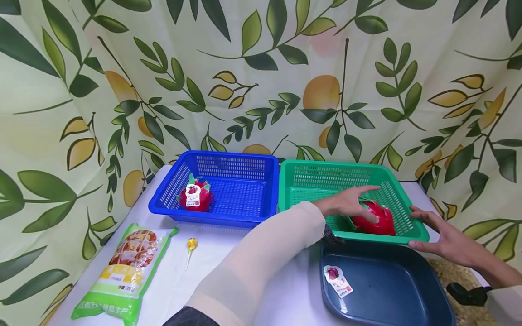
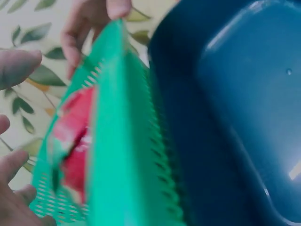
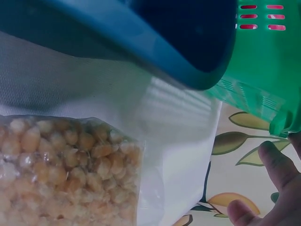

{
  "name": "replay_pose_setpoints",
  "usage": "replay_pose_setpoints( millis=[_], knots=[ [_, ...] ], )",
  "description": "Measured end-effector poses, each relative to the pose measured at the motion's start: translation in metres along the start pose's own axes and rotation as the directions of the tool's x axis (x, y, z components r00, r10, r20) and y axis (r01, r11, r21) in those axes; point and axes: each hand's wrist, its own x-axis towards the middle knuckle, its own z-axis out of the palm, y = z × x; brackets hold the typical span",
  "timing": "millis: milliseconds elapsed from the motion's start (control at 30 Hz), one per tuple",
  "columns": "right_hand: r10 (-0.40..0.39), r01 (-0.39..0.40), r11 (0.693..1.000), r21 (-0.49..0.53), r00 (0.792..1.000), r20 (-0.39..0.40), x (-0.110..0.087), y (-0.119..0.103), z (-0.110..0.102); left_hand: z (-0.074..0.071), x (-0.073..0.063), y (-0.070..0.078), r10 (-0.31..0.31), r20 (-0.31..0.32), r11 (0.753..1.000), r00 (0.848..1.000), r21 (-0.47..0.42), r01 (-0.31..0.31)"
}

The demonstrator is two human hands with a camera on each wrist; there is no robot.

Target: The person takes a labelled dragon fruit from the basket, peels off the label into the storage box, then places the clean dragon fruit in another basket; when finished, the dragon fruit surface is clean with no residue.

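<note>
A red dragon fruit (image 1: 385, 222) lies in the front right part of the green basket (image 1: 293, 168). My left hand (image 1: 348, 201) reaches over this basket with its fingers spread around the fruit's left end. In the left wrist view, a gap shows between the fingers and the dragon fruit (image 2: 77, 136). At the basket's right front corner, my right hand (image 1: 446, 235) touches the rim with fingers and thumb extended and apart. The right wrist view shows part of the right hand (image 3: 277, 193) beside the green rim.
Left of the green basket stands a blue basket (image 1: 244, 217) holding another labelled dragon fruit (image 1: 200, 195). A dark blue basin (image 1: 379, 290) with a sticker is in front. A green-and-yellow food bag (image 1: 126, 271), a lollipop (image 1: 191, 244) and a clear bag of kernels (image 3: 70, 165) lie nearby.
</note>
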Motion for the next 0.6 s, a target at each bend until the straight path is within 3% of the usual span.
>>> replay_pose_setpoints(
  millis=[267, 433, 600],
  knots=[
    [0.032, -0.032, 0.999, -0.038, 0.999, 0.022, 0.002, -0.001, -0.002, -0.031, -0.026, 0.018, 0.119, 0.005, 0.991, 0.993, 0.067, -0.119],
    [0.028, -0.027, 0.999, -0.038, 0.999, 0.025, 0.002, -0.001, -0.003, -0.05, -0.047, 0.031, 0.203, 0.012, 0.973, 0.979, 0.113, -0.203],
    [0.029, -0.029, 0.999, -0.027, 0.999, 0.018, -0.001, -0.002, -0.002, -0.069, -0.079, 0.043, 0.29, 0.0, 0.946, 0.957, 0.149, -0.287]
  ],
)
